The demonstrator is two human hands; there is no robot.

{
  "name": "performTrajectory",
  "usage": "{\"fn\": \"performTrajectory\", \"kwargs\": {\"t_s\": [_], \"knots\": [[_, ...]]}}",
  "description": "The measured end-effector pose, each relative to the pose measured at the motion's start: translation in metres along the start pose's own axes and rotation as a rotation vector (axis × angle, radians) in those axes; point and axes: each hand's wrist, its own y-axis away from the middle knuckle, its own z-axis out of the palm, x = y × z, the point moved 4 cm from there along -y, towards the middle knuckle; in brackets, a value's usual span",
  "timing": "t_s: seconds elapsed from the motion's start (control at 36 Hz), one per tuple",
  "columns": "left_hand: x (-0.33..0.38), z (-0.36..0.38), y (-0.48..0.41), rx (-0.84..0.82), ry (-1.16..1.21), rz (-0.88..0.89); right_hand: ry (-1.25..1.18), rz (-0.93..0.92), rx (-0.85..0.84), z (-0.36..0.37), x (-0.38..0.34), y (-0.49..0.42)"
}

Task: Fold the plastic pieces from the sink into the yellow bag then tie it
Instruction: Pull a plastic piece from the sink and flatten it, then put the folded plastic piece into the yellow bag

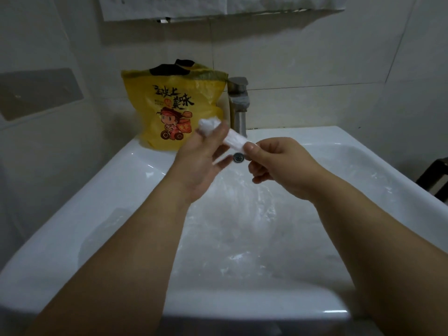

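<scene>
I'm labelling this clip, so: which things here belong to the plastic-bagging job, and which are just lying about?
Job: rolled white plastic, between left hand and right hand; clear plastic in the sink; yellow bag.
Lying about: faucet; grey wall holder; paper on the wall.

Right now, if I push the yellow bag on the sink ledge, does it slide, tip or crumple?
Likely crumples first: the yellow bag is thin, wrinkled film, so floppy. Probably light, since its sides sag where it stands on the sink rim. It may tip toward the basin, standing tall on a narrow, glossy ledge beside the tap.
</scene>
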Motion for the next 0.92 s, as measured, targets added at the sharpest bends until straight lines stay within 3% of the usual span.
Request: {"fn": "performTrajectory", "kwargs": {"t_s": [0.11,0.25,0.36,0.58,0.78,0.92], "knots": [[-0.019,0.016,0.007,-0.125,-0.216,-0.125,-0.025,0.002,-0.089,0.018,0.002,0.003],[-0.017,0.014,0.006,-0.108,-0.237,-0.124,-0.014,0.022,-0.118,0.023,0.001,0.004],[-0.008,0.000,0.006,0.103,-0.164,-0.088,-0.002,0.085,-0.136,0.019,0.004,0.004],[0.002,-0.023,0.010,0.498,-0.270,0.050,-0.047,0.147,-0.105,0.001,0.008,0.006],[0.022,-0.023,0.005,0.338,-0.398,0.068,0.050,0.064,0.005,-0.019,-0.020,-0.013],[0.063,-0.029,-0.004,0.184,-0.513,0.086,0.228,0.004,-0.046,-0.020,-0.047,-0.029]]}}
